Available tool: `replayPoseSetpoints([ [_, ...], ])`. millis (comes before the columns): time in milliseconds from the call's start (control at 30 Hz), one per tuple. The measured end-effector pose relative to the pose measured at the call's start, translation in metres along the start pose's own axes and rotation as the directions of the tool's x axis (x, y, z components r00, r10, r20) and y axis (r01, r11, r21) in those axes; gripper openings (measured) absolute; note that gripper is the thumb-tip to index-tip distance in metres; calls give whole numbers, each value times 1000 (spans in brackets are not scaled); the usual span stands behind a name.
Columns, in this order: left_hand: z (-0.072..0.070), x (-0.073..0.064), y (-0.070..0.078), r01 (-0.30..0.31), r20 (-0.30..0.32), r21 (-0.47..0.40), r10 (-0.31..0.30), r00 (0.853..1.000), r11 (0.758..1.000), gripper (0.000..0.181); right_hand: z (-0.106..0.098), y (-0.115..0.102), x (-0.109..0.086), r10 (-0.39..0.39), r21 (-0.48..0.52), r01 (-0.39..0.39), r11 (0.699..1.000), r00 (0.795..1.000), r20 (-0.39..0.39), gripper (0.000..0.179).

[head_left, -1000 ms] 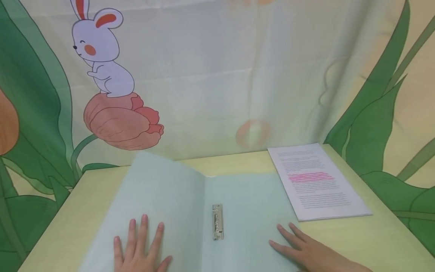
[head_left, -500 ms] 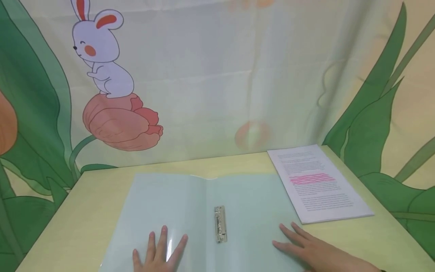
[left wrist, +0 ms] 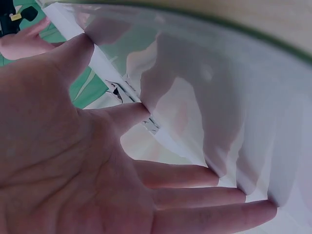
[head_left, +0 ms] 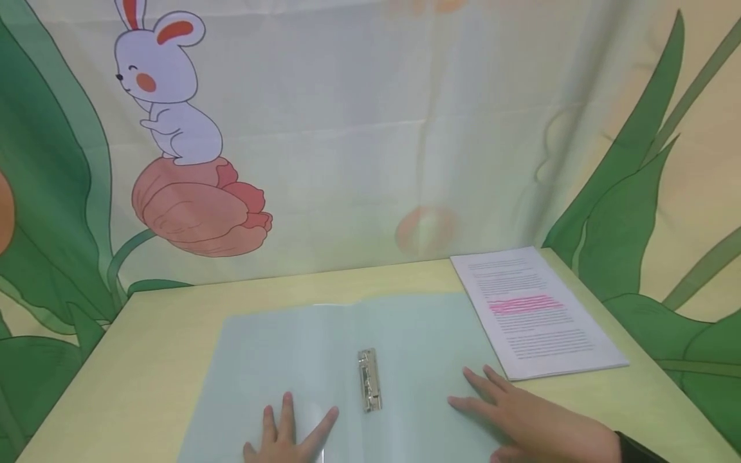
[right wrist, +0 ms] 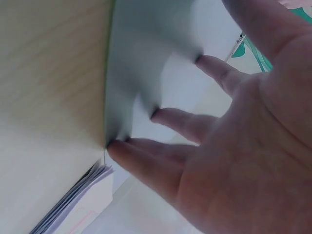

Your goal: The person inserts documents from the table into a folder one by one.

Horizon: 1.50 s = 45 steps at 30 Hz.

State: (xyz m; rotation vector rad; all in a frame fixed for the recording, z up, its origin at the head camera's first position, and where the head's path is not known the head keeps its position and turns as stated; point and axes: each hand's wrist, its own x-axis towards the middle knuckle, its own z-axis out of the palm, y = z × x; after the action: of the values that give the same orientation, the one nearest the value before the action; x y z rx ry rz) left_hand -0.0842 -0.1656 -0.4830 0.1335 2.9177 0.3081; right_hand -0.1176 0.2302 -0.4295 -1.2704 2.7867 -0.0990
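Yellowish table (head_left: 145, 360) carried open folder (head_left: 417, 360), metal clip (head_left: 369, 381) near its middle, paper stack (head_left: 538, 328) beside it. We saw left hand (head_left: 285, 445) and right hand (head_left: 523, 415) spread on folder, gripping nothing, probably keeping it flat.

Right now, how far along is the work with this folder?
Done: the folder lies open, its metal clip exposed. Under way: the left hand and right hand touch its two sides, fingers spread. Probably left: clipping in the printed pages, which lie by its right edge, outside the clip.
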Motion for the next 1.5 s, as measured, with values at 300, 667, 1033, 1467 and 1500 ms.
replayPoseSetpoints([
  [300,-4,1,3,-3,27,45,2,1000,999,100,0,-1,19,38,36,-37,999,999,-22,90],
  [667,-6,0,5,-25,59,74,21,998,997,100,-13,-12,70,-49,183,54,982,998,-30,59],
  [1033,-13,2,12,-90,116,149,73,991,985,101,-15,-33,125,74,636,-124,761,992,105,16],
  [1467,-5,-3,14,-175,129,162,155,979,971,84,-13,-48,144,315,725,-352,592,929,193,14],
  [1500,-4,-3,14,-178,127,163,158,979,971,84,-14,-49,145,318,729,-355,586,928,196,13],
])
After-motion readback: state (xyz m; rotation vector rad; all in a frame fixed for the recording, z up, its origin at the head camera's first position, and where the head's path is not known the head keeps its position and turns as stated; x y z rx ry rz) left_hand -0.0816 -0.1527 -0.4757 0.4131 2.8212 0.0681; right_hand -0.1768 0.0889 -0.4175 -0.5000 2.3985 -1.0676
